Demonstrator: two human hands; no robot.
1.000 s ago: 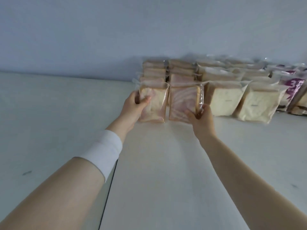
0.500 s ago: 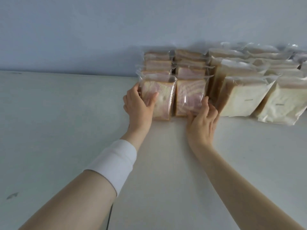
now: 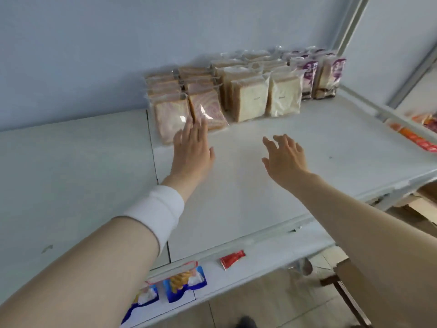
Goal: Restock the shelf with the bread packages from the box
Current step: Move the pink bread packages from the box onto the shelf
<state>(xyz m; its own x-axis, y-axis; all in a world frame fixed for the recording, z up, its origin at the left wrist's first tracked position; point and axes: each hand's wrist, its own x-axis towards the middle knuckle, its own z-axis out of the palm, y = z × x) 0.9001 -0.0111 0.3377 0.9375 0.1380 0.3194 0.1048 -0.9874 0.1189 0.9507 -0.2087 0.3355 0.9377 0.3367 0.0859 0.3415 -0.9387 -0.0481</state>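
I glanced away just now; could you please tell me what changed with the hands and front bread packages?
The left hand and right hand released the two pink-swirl bread packages and drew back, open and empty. The packages stayed put on the shelf, beside the white loaves.

We record both arms stretched forward. Our left hand lies palm down, fingers straight and close together, holding nothing. Our right hand lies palm down, fingers spread and slightly bent, holding nothing. A white band wraps the left wrist.
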